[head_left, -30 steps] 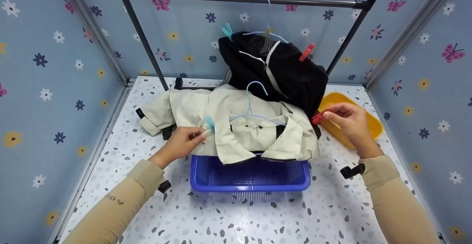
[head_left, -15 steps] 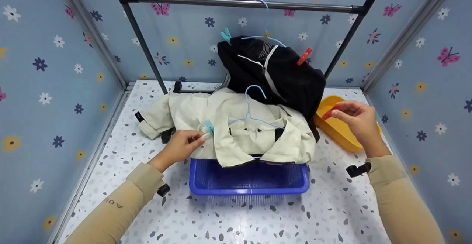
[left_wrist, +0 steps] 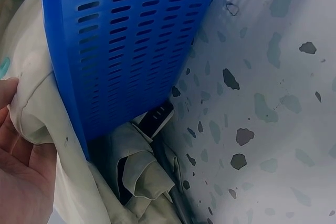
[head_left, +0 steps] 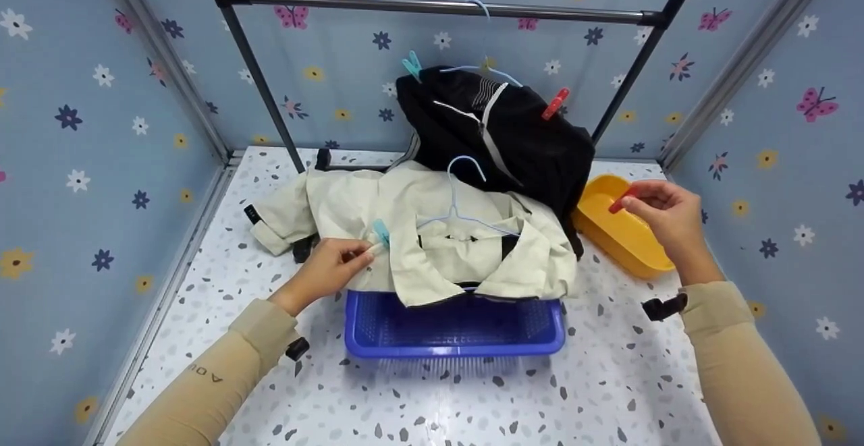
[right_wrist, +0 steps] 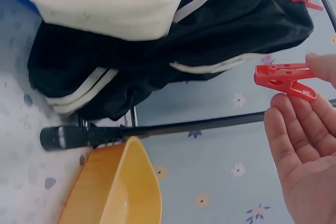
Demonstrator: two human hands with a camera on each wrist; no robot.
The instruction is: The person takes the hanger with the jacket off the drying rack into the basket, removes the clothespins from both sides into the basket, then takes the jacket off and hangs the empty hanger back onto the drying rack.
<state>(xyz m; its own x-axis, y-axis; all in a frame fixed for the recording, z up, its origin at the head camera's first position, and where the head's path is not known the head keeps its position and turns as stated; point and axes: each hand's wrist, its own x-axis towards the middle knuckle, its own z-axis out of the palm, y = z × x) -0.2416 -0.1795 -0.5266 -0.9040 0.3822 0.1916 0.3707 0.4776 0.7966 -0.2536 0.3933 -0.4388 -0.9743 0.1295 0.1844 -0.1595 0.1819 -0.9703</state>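
Observation:
A cream jacket (head_left: pixel 351 196) lies over the blue basket (head_left: pixel 453 350), a light blue hanger (head_left: pixel 453 211) inside its collar. My left hand (head_left: pixel 329 267) pinches the jacket's fabric at the shoulder, beside a teal clothespin (head_left: pixel 381 231) clipped there. Over the yellow tray (head_left: pixel 638 267), at the right, my right hand (head_left: pixel 668 220) holds a red clothespin (right_wrist: pixel 283 78) between thumb and fingers. In the right wrist view that clothespin is apart from any cloth.
Behind, a black jacket (head_left: pixel 540 152) hangs on a hanger from the dark rack rail (head_left: pixel 378 3). A teal clothespin (head_left: pixel 412 66) and a red clothespin (head_left: pixel 556 103) sit on its shoulders. Flowered panels (head_left: pixel 54 183) enclose the speckled surface (head_left: pixel 283 378).
My right hand has moved right, away from the cream jacket and over the yellow tray, carrying the red clothespin. The left hand stays at the jacket's shoulder. The head view has shifted slightly.

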